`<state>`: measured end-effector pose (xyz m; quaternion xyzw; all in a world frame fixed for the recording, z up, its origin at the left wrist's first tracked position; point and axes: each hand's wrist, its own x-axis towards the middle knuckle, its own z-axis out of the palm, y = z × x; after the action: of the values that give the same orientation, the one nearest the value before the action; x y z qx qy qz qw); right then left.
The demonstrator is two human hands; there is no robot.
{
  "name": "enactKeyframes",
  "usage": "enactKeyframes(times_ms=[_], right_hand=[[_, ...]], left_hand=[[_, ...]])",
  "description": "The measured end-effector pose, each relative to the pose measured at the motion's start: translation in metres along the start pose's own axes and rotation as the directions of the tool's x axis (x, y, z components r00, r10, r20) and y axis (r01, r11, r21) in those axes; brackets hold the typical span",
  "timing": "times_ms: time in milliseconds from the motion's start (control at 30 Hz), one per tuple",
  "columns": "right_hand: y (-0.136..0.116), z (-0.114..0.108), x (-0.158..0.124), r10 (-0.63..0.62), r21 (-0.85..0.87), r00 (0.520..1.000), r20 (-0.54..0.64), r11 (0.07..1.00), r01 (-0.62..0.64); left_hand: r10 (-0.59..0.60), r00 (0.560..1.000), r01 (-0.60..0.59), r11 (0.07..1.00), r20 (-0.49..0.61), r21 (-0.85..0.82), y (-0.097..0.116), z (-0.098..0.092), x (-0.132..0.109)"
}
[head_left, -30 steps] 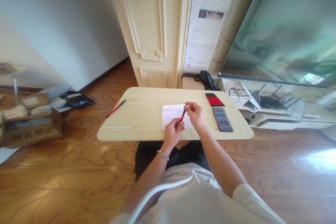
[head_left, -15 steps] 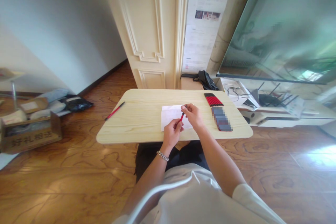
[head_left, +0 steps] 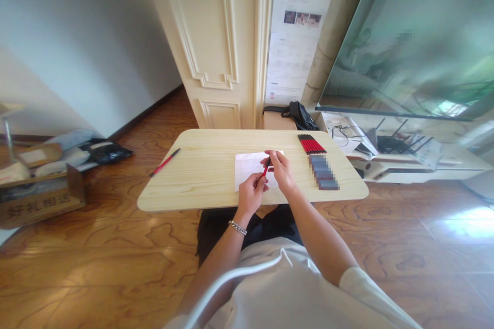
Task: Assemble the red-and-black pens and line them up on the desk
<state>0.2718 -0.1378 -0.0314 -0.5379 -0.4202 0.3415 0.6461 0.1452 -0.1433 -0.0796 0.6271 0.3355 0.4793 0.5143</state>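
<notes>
Over a white sheet of paper [head_left: 242,168] on the light wooden table [head_left: 200,180], both my hands hold one red pen with a black end [head_left: 265,168]. My left hand [head_left: 251,193] is closed round its lower red part. The fingers of my right hand [head_left: 280,167] are closed on the black upper end. A similar red and black pen [head_left: 165,162] lies slanted at the table's left side. On the right is a row of several red and black pens [head_left: 312,144], with a blurred stack of dark flat items [head_left: 324,172] just nearer to me.
A cardboard box [head_left: 42,198] and packages [head_left: 106,150] lie on the floor at the left. Beyond the table's far edge sits a black bag [head_left: 303,115]. A low white cabinet [head_left: 417,170] with a router [head_left: 399,144] stands at the right.
The fingers of my right hand have shifted on the black end of the pen, and the pen stands a little steeper. The view has moved slightly.
</notes>
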Motion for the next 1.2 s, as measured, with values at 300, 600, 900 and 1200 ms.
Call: enactKeyframes(times_ms=[300, 600, 900, 1200], right_hand=[[0.0058, 0.0003, -0.0006, 0.009, -0.029, 0.997, -0.075, 1.0, -0.011], [0.0043, -0.0001, -0.0006, 0.004, -0.04, 0.997, -0.083, 0.999, -0.008], [0.0029, -0.0032, -0.0007, 0.021, -0.039, 0.998, -0.052, 0.999, -0.023], [0.0019, -0.0051, -0.0011, 0.008, -0.026, 0.999, -0.047, 1.0, -0.01]], left_hand=[[0.001, 1.0, -0.001, 1.0, 0.01, 0.002, 0.0008, 0.0001, -0.0009], [0.0, 1.0, 0.0, 1.0, 0.0, 0.006, 0.0047, 0.0003, -0.0013], [0.009, 1.0, -0.009, 1.0, 0.008, 0.018, 0.0077, -0.001, -0.002], [0.002, 1.0, -0.003, 1.0, 0.015, 0.026, 0.0073, -0.0011, -0.002]])
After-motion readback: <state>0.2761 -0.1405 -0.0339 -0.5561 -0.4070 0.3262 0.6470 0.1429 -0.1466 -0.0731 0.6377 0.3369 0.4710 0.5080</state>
